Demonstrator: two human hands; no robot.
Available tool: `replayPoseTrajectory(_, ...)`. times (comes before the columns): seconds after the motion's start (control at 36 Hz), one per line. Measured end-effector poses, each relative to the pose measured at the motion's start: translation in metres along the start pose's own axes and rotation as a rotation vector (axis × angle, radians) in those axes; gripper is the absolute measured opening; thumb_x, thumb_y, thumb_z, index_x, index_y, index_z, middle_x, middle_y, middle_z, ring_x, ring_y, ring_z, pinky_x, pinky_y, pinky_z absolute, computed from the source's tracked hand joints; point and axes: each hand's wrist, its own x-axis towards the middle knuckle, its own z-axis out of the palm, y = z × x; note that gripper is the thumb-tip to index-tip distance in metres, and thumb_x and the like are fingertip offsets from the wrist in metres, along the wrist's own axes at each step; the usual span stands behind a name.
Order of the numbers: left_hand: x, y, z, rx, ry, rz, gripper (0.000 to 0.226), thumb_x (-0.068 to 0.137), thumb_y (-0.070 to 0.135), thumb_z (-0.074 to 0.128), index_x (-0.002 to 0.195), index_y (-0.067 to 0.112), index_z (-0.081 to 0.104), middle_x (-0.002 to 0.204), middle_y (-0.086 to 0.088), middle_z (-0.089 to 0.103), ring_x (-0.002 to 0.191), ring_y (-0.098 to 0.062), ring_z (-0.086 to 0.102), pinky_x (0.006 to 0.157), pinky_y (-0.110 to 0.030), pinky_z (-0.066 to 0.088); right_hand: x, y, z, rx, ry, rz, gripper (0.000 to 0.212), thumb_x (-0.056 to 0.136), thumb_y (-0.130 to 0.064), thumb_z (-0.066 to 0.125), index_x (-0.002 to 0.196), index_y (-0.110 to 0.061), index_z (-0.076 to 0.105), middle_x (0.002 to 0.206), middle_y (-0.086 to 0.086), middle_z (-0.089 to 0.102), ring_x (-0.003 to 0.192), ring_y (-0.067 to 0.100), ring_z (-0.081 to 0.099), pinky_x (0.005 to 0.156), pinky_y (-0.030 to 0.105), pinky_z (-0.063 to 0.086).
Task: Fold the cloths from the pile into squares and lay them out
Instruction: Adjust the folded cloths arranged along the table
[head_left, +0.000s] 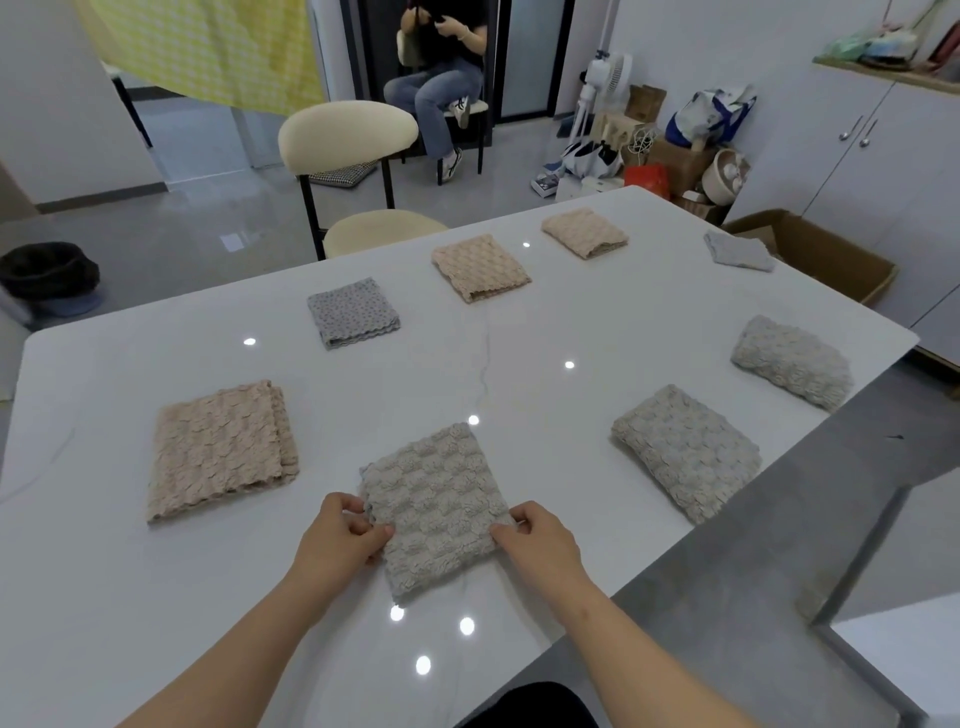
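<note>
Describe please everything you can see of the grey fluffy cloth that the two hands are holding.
The grey fluffy folded cloth is a thick, roughly square pad with a bumpy, checker-like pile, folded in layers. It lies flat, turned slightly askew, on the glossy white table near its front edge. The left hand pinches its left edge and the right hand its right edge.

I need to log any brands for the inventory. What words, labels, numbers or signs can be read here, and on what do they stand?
No text can be read anywhere.
Folded cloths, such as the one under both hands: no tags or labels show.
Cardboard box: no print visible.
Bags and boxes by the far wall: any print is too small and blurred to read.
</note>
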Motion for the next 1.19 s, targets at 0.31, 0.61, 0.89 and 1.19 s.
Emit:
replayPoseTrajectory(0.31, -0.003, 0.0, 0.0, 0.049, -0.052, -0.016, 0.029, 0.075, 0.011, 0.075, 0.084, 0.014, 0.048, 0.065, -0.004, 0.053, 0.067, -0.02, 0.052, 0.071, -0.035, 0.043, 0.003, 0.004, -0.001, -0.019, 0.029, 0.028, 0.006, 0.083, -0.022, 0.052, 0.079, -0.018, 0.049, 0.071, -0.008, 0.048, 0.071, 0.012, 0.045, 0.07, 0.026, 0.035)
replayPoseTrajectory(0.61, -0.007, 0.011, 0.006, 0.154, 0.143, 0.088, 0.027, 0.078, 0.015, 0.07, 0.08, 0.015, 0.043, 0.075, -0.005, 0.054, 0.064, -0.019, 0.049, 0.058, -0.032, 0.038, 0.002, 0.006, -0.009, 0.047, 0.003, 0.033, 0.021, 0.084, -0.028, 0.054, 0.104, -0.022, 0.053, 0.09, -0.009, 0.055, 0.086, 0.011, 0.053, 0.085, 0.029, 0.043)
replayPoseTrajectory(0.89, -0.005, 0.046, 0.033, 0.708, 0.153, 0.404, 0.004, 0.09, 0.025, 0.049, 0.09, 0.022, 0.052, 0.088, 0.004, 0.049, 0.08, -0.013, 0.049, 0.064, -0.023, 0.035, 0.009, 0.014, -0.037, 0.032, 0.062, -0.045, 0.015, 0.087, -0.024, 0.053, 0.101, -0.022, 0.052, 0.089, -0.007, 0.052, 0.075, 0.007, 0.05, 0.07, 0.023, 0.04)
replayPoseTrajectory(1.19, -0.008, 0.088, 0.1, 0.814, -0.073, 0.554, 0.023, 0.092, 0.026, 0.047, 0.111, 0.016, 0.056, 0.107, 0.001, 0.055, 0.095, -0.014, 0.05, 0.074, -0.024, 0.038, 0.009, 0.027, -0.079, -0.054, 0.198, -0.087, 0.019, 0.09, -0.02, 0.051, 0.106, -0.016, 0.059, 0.102, -0.004, 0.058, 0.09, 0.009, 0.05, 0.075, 0.019, 0.034)
